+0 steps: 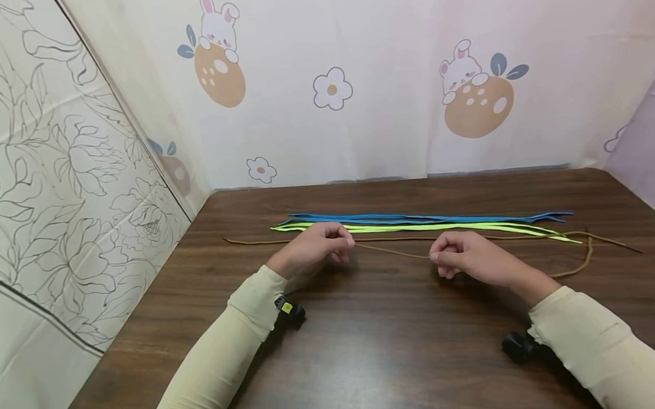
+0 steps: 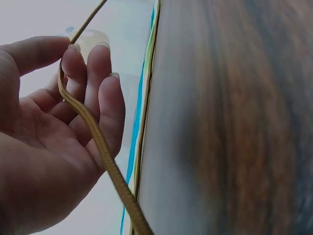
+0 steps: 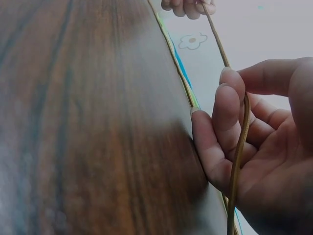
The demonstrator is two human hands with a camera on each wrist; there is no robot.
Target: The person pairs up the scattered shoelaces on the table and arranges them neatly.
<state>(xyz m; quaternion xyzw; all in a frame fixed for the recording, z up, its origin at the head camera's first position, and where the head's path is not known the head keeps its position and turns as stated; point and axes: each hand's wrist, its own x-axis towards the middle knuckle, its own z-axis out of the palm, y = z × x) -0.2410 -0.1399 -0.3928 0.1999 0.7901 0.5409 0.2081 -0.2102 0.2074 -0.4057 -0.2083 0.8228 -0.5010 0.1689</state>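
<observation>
A thin brown shoelace [image 1: 391, 250] runs between my two hands, sagging slightly above the table. My left hand [image 1: 320, 244] pinches it between thumb and forefinger. In the left wrist view, the braided lace [image 2: 98, 134] trails down past the palm. My right hand [image 1: 473, 256] pinches the same lace between thumb and fingertip; its tail [image 3: 238, 161] hangs across the fingers in the right wrist view. Just behind the hands, another brown shoelace [image 1: 403, 238] lies stretched along the table. Beyond it lie yellow-green laces [image 1: 469, 225] and blue laces [image 1: 371, 218], side by side.
The dark wooden table [image 1: 376, 353] meets a wall covering [image 1: 385, 140] with rabbit and flower prints at the back. A floral panel [image 1: 77, 157] stands on the left. Small black cameras [image 1: 519, 347] sit at both wrists.
</observation>
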